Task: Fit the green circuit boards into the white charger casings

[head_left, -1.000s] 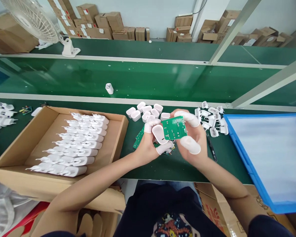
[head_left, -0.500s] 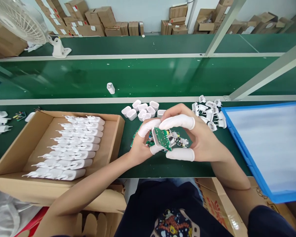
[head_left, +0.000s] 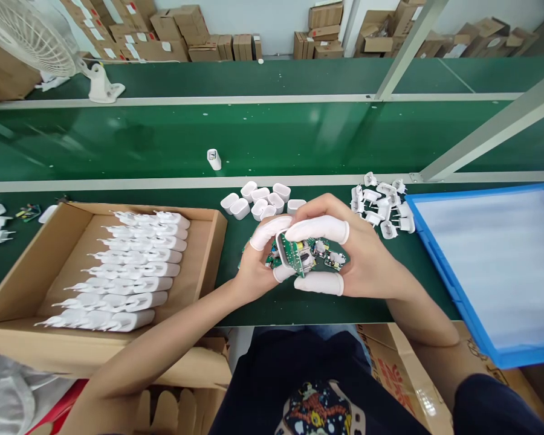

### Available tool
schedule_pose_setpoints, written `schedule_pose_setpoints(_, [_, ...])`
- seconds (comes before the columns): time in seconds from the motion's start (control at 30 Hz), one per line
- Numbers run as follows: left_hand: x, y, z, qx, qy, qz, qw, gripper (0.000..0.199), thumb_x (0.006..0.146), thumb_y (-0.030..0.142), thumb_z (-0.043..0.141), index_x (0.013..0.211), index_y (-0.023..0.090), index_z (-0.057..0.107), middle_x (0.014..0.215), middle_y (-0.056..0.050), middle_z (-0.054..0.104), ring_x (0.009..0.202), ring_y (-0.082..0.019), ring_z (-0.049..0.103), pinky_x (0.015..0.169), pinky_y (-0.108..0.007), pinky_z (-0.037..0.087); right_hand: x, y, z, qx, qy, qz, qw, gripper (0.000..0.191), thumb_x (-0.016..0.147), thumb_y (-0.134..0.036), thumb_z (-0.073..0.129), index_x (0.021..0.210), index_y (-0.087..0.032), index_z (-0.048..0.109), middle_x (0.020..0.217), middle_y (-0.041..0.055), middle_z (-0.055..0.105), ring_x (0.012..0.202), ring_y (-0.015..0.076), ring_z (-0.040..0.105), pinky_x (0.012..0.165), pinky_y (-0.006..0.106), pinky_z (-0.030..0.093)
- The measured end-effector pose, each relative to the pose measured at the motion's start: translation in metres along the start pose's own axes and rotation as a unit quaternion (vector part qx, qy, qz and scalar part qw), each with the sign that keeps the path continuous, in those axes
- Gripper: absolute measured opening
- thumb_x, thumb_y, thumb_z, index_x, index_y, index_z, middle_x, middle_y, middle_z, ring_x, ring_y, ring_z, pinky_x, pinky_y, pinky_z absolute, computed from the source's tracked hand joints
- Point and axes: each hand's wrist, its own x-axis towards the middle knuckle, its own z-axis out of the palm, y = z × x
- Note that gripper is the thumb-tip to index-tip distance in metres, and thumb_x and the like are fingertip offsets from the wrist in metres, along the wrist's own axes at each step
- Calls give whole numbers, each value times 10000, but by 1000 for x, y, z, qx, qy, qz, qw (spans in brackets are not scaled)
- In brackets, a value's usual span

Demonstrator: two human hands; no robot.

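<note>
White cots cover the thumb and index finger of both hands. My left hand [head_left: 258, 260] grips a white plastic charger housing [head_left: 280, 246], its open end facing right. A green circuit board [head_left: 295, 257] sits partly in that opening, tilted. Thumb and index finger of my right hand [head_left: 344, 254] close around the board from below and above. Behind the hands, more circuit boards with components [head_left: 333, 258] lie on the bench, partly hidden. Several empty white housings [head_left: 258, 199] stand just beyond my hands.
A cardboard box [head_left: 217, 241] with rows of white plug pieces [head_left: 136, 269] stands on the left. White plug parts [head_left: 383, 202] lie in a heap at right, beside a blue-rimmed tray [head_left: 435, 266]. One white charger piece [head_left: 214, 159] stands at the back. A fan [head_left: 36, 42] is upper left.
The circuit board has turned, so its component side shows more, and it sits at the housing's opening. Both hands have shifted slightly left. The camera view has moved a little.
</note>
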Motion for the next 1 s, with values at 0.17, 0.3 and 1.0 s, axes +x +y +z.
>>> schedule_pose_setpoints(0.17, [-1, 1, 0, 5, 3, -12, 1000, 596, 702, 226, 780, 1244, 270, 534, 1162, -56, 598, 1086, -229, 610, 938, -368, 520, 0, -1, 2, -16, 6, -15, 1000, 466, 766, -271, 743, 1180, -281, 528, 1080, 61, 525, 978, 219, 545, 824, 386, 492])
schedule_pose_setpoints(0.3, [-3, 0, 0, 7, 10, -18, 1000, 619, 685, 243, 794, 1243, 283, 529, 1172, -47, 595, 1096, -230, 605, 951, -370, 516, 1, 1, 4, -24, 8, -15, 1000, 469, 762, -266, 747, 1177, -278, 529, 1086, 63, 523, 988, 219, 546, 817, 376, 492])
schedule_pose_setpoints(1.0, [-2, 0, 0, -21, 6, -57, 998, 645, 674, 292, 815, 1253, 290, 529, 1254, -61, 598, 1189, -263, 577, 1005, -404, 501, 2, 6, 5, -31, 9, -5, 999, 442, 751, -259, 760, 1145, -261, 559, 1092, 64, 523, 1020, 220, 552, 855, 379, 493])
